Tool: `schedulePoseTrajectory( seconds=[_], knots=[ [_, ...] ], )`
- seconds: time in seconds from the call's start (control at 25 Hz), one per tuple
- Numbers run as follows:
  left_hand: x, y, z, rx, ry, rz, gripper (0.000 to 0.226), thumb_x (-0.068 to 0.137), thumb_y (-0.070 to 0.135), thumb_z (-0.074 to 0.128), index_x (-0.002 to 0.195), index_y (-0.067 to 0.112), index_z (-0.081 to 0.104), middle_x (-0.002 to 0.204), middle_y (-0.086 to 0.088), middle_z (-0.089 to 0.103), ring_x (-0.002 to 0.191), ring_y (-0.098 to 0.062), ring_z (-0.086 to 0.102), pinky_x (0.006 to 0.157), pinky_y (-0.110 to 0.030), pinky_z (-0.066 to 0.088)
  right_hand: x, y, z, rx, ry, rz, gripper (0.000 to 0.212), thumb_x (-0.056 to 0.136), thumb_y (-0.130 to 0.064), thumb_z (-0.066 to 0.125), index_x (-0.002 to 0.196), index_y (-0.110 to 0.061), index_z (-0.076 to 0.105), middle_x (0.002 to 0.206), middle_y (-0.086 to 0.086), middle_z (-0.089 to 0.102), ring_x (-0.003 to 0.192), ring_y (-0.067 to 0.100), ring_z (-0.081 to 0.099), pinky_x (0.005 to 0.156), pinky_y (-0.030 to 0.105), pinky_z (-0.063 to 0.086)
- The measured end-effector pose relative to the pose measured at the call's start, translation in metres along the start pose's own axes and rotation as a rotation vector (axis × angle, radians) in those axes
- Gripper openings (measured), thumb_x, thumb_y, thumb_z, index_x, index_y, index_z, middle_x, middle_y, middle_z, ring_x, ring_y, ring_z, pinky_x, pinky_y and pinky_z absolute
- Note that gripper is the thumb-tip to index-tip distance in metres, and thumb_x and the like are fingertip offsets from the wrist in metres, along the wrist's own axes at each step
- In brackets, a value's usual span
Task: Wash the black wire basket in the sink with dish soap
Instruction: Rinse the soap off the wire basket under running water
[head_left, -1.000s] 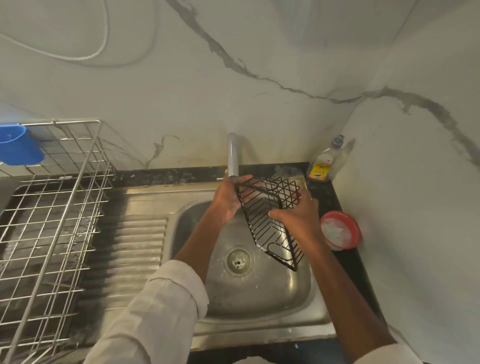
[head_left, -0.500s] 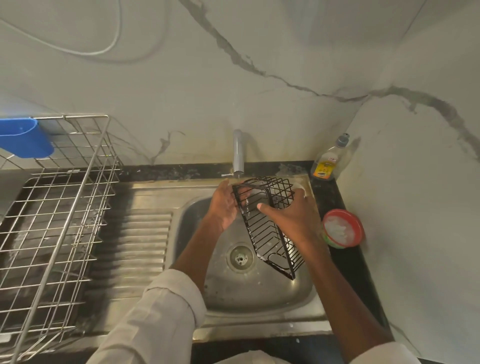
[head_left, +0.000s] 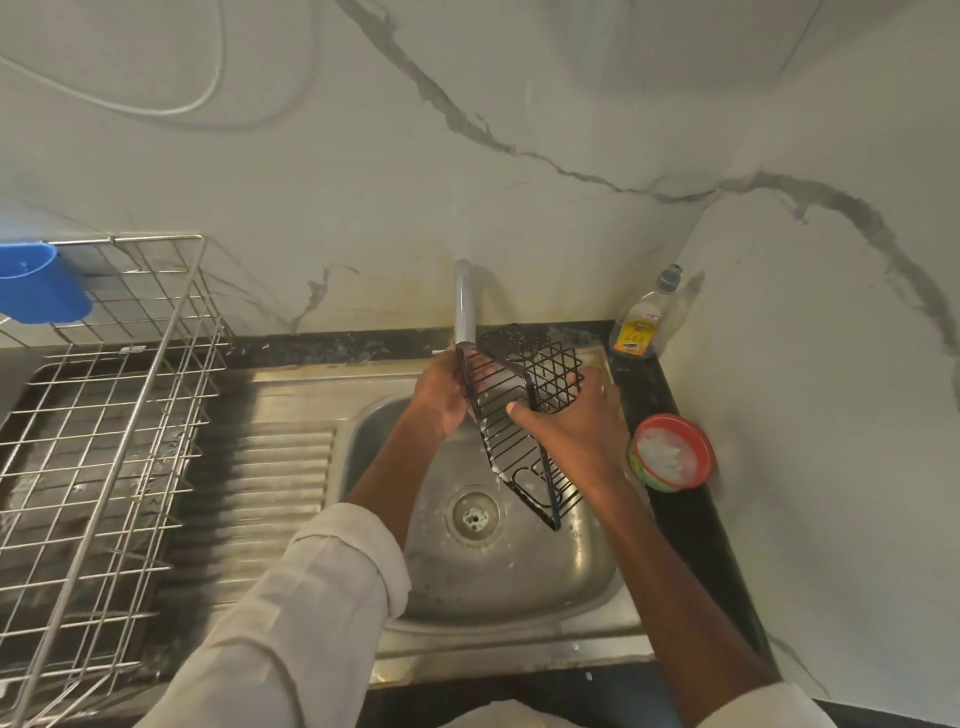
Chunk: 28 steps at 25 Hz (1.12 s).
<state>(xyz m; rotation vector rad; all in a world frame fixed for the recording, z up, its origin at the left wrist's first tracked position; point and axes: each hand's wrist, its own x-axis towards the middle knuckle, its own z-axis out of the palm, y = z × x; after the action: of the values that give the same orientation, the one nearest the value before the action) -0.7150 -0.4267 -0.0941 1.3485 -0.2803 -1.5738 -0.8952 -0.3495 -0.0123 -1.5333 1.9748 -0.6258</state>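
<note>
1. Currently: black wire basket (head_left: 524, 415) held tilted over the sink (head_left: 519, 582), upper end right under the faucet (head_left: 464, 306), lower corner pointing down beside the drain (head_left: 474, 514). Not resting on the basin; carried wholly by the two hands.
2. Left hand (head_left: 441, 397): grip curled round the basket's upper left rim. Right hand (head_left: 571, 431): fingers wrapped over the right side, thumb laid across the wires. Both grasping the basket.
3. White suds visible on the lower wires and speckled across the basin. Judged: wires and skin soapy, hence slick.
4. Risk A: basket slipping out of the grip. Cause: thin soapy wire, small contact area, steep tilt. Likely result: drop into the basin, clatter, splash.
5. Risk B: upper rim knocking the faucet. Cause: almost no gap between them in this view; any lift or twist closes it.
6. Risk C: fingers caught or pinched in the mesh. Cause: right fingertips appear threaded among the crossed wires.
7. Risk D: elbow or wrist sweep toppling the red bowl (head_left: 672, 452) of white lather or the dish soap bottle (head_left: 641, 325). Cause: both stand on the narrow worktop (head_left: 691, 530) just beside the right forearm.
8. Risk E: left sleeve (head_left: 311, 597) getting wet. Cause: rolled cuff hangs over the basin edge.
9. Water flow from the faucet: cannot tell.
</note>
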Motion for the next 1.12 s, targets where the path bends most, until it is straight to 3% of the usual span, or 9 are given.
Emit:
schedulePoseTrajectory(
  seconds=[0.08, 0.24, 0.36, 0.44, 0.56, 0.68, 0.76, 0.96, 1.12],
  knots=[
    [0.005, -0.002, 0.010, 0.030, 0.059, -0.063, 0.039, 0.114, 0.032, 0.042, 0.098, 0.011, 0.071, 0.084, -0.007, 0.079, 0.086, -0.024, 0.074, 0.087, -0.038, 0.056, -0.002, 0.001, -0.003, -0.005, -0.003, 0.012, 0.111, 0.068, -0.067, 0.082, 0.156, -0.022, 0.030, 0.153, 0.009, 0.041, 0.132, 0.028, 0.052, 0.101, 0.045, 0.051],
    [0.085, -0.029, 0.003, 0.056, 0.208, -0.171, 0.046, 0.103, 0.031, 0.035, 0.124, 0.008, 0.069, 0.090, -0.009, 0.081, 0.100, -0.034, 0.079, 0.105, -0.051, 0.055, -0.004, 0.003, -0.004, -0.006, -0.013, 0.073, 0.112, 0.069, -0.071, 0.079, 0.155, -0.024, 0.026, 0.150, 0.011, 0.041, 0.126, 0.033, 0.057, 0.097, 0.048, 0.055],
    [0.097, -0.036, 0.003, 0.092, 0.174, -0.175, 0.029, 0.093, 0.026, 0.042, 0.109, 0.008, 0.059, 0.088, -0.006, 0.068, 0.084, -0.025, 0.072, 0.105, -0.056, 0.055, -0.003, 0.009, 0.001, -0.027, 0.013, 0.083, 0.108, 0.064, -0.075, 0.077, 0.148, -0.021, 0.036, 0.143, 0.009, 0.046, 0.121, 0.030, 0.059, 0.094, 0.045, 0.056],
    [0.045, -0.013, 0.015, 0.080, 0.155, -0.093, 0.015, 0.107, 0.010, 0.041, 0.097, 0.009, 0.053, 0.075, 0.001, 0.054, 0.062, -0.013, 0.061, 0.088, -0.045, 0.059, -0.001, 0.011, 0.004, -0.018, 0.022, 0.061, 0.105, 0.060, -0.077, 0.076, 0.143, -0.021, 0.042, 0.138, 0.006, 0.050, 0.118, 0.026, 0.059, 0.093, 0.044, 0.056],
    [0.017, 0.004, 0.023, 0.154, 0.156, 0.013, 0.035, 0.112, 0.023, 0.036, 0.094, 0.008, 0.061, 0.066, -0.005, 0.066, 0.055, -0.016, 0.058, 0.062, -0.031, 0.049, 0.001, 0.008, 0.008, 0.006, 0.035, 0.039, 0.104, 0.056, -0.079, 0.074, 0.138, -0.022, 0.048, 0.132, 0.004, 0.055, 0.112, 0.024, 0.061, 0.091, 0.045, 0.058],
    [0.009, 0.006, 0.027, 0.111, 0.060, 0.022, 0.049, 0.109, 0.031, 0.036, 0.129, 0.000, 0.068, 0.108, -0.018, 0.079, 0.081, -0.022, 0.072, 0.087, -0.037, 0.054, 0.003, 0.007, 0.011, 0.025, 0.053, 0.044, 0.100, 0.058, -0.077, 0.076, 0.135, -0.020, 0.048, 0.128, 0.002, 0.055, 0.110, 0.022, 0.060, 0.090, 0.042, 0.057],
    [-0.007, 0.001, 0.022, 0.093, -0.009, 0.046, 0.045, 0.108, 0.027, 0.037, 0.132, 0.003, 0.066, 0.106, -0.012, 0.080, 0.093, -0.021, 0.073, 0.100, -0.040, 0.054, 0.004, 0.009, 0.012, 0.060, 0.057, 0.033, 0.096, 0.061, -0.072, 0.080, 0.135, -0.020, 0.048, 0.129, 0.002, 0.054, 0.112, 0.022, 0.059, 0.092, 0.039, 0.053],
    [-0.031, -0.004, 0.004, 0.076, -0.045, 0.104, 0.032, 0.112, 0.020, 0.037, 0.113, 0.012, 0.067, 0.092, 0.001, 0.079, 0.098, -0.019, 0.072, 0.081, -0.033, 0.055, 0.004, 0.016, 0.016, 0.128, -0.005, 0.003, 0.100, 0.064, -0.060, 0.087, 0.144, -0.022, 0.041, 0.141, 0.006, 0.049, 0.122, 0.025, 0.056, 0.098, 0.038, 0.051],
    [-0.030, -0.011, -0.020, 0.235, -0.019, 0.227, 0.034, 0.102, -0.005, 0.047, 0.122, 0.013, 0.069, 0.106, 0.006, 0.082, 0.121, -0.019, 0.070, 0.114, -0.046, 0.048, 0.008, 0.023, 0.017, 0.175, -0.107, -0.020, 0.108, 0.062, -0.056, 0.090, 0.151, -0.027, 0.034, 0.150, 0.007, 0.047, 0.131, 0.028, 0.055, 0.105, 0.049, 0.051]
  ],
)
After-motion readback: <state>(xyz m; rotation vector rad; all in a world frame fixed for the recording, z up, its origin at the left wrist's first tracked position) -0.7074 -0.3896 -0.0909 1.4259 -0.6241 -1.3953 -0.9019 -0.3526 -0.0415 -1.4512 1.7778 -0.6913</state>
